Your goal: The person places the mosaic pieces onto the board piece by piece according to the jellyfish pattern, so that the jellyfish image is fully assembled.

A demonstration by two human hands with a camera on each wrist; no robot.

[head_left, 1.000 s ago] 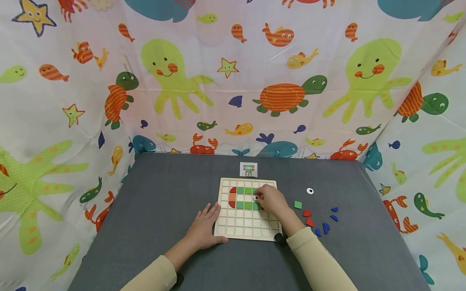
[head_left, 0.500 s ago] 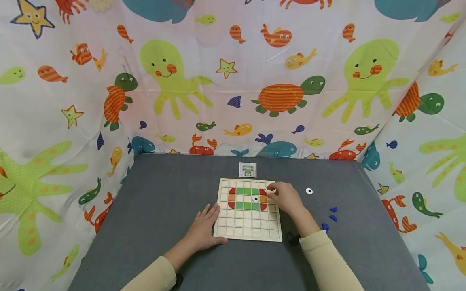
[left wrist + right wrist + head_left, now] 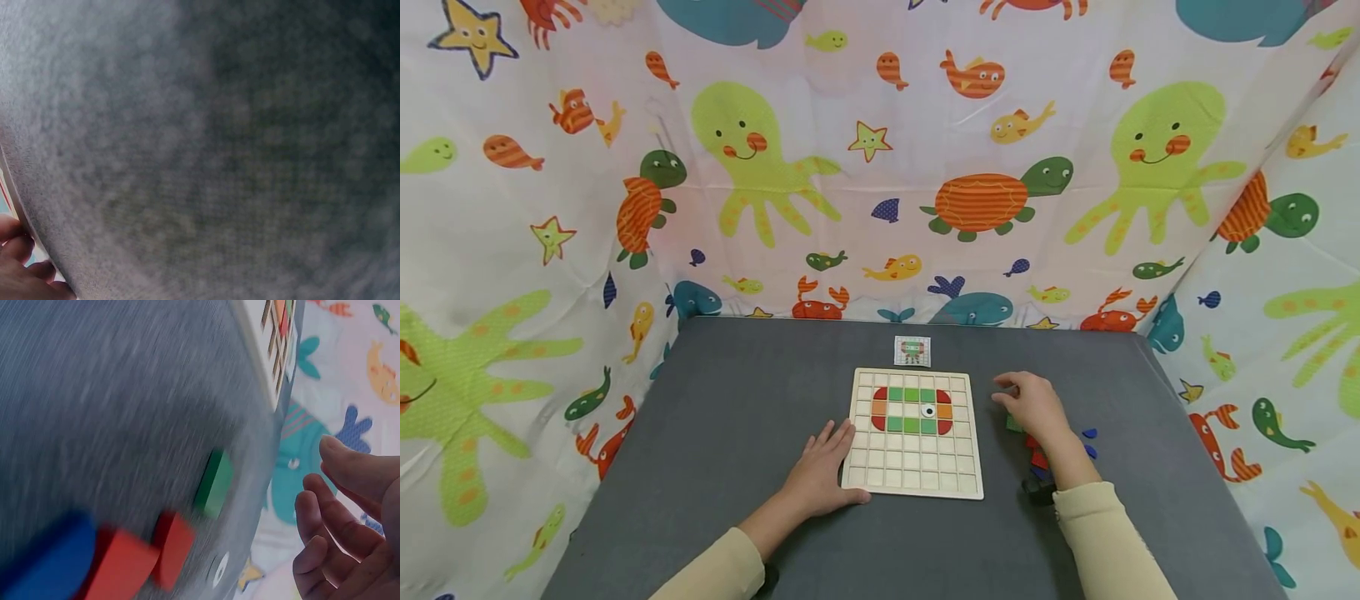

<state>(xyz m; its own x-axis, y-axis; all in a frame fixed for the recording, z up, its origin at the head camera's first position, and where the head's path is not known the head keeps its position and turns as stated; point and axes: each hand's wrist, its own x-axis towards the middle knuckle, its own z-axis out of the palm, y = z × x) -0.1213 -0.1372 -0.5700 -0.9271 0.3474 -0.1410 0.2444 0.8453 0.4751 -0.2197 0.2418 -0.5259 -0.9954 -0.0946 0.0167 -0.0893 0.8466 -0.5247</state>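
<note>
A wooden grid board point(image 3: 910, 477) lies on the grey table, with red, orange and green pieces set in a rounded ring on it. One white disc with a dark centre point(image 3: 928, 411) sits inside that ring, toward its right. My left hand point(image 3: 820, 471) rests at the board's left edge, fingers and thumb spread. To the right of the board, my right hand point(image 3: 1033, 408) hovers with loosely bent fingers and nothing between them. In the right wrist view a second white disc point(image 3: 219, 570) lies on the table near that hand; in the head view the hand hides it.
Beside the right forearm lie a green square block point(image 3: 215, 484), red blocks point(image 3: 1039, 459) and several blue pieces point(image 3: 1090, 433), partly covered by the arm. A small picture card point(image 3: 912, 351) stands behind the board. Sea-animal cloth point(image 3: 865, 183) surrounds the table point(image 3: 760, 375).
My right hand has let go of the white disc, which stays on the board, and has moved right, off the board. The left hand has stayed in place.
</note>
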